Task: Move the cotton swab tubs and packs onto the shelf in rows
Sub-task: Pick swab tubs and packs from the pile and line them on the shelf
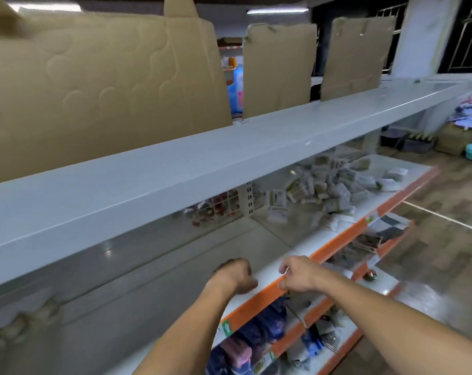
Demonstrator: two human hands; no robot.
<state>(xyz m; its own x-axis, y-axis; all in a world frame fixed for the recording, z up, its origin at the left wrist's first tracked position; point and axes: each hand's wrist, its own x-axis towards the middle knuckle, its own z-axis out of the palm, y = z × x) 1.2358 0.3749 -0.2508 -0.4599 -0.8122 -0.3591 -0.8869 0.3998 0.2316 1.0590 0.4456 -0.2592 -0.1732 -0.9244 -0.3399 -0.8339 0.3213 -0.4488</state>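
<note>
Both my hands hover at the shelf's orange front edge [259, 299]: left hand [236, 274] curled in a loose fist, right hand [297, 274] pinching something thin I cannot identify. Cotton swab packs [335, 185] lie heaped well to the right on the same shelf; too blurred to count. I judge them light, crinkly, slippery; grip across the flat sides.
</note>
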